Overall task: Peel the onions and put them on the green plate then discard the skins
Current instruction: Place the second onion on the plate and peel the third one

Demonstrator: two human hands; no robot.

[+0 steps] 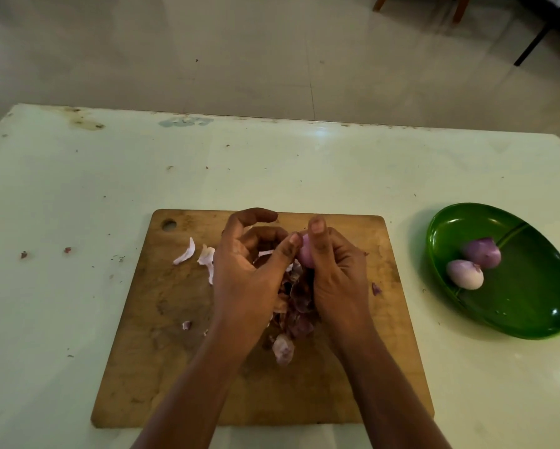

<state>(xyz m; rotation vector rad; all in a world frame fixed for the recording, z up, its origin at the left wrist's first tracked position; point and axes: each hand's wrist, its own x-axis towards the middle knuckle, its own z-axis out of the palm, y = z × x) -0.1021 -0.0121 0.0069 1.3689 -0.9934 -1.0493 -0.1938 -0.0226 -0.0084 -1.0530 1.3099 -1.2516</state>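
Pale, speckled table (77, 189) with stains along its far edge; beyond it a glossy tiled floor (207, 43), and wooden chair legs (380, 1) at the top right.

Wooden cutting board (174, 367) lies at the near middle of the table, hanging hole at its far left corner.

Both hands are over the board's centre, close together.
- Right hand (337, 273): fingers curled round a small pinkish onion (305, 254), thumb upright against its top. Only one side of the onion shows between the hands.
- Left hand (249, 264): thumb tip touching the onion's left side; forefinger arched over, apart from the rest; other fingers curled in toward the palm. Whether they pinch a piece of skin, cannot tell.

Skins (296, 306): purple-brown heap on the board directly under and between the wrists. Pale strips (185, 252) lie loose to the left of the hands; a few scraps are scattered on the board and table.

Green plate (531, 303) sits on the table right of the board, apart from it. Two peeled onions (482, 253) rest in its left half, touching each other.
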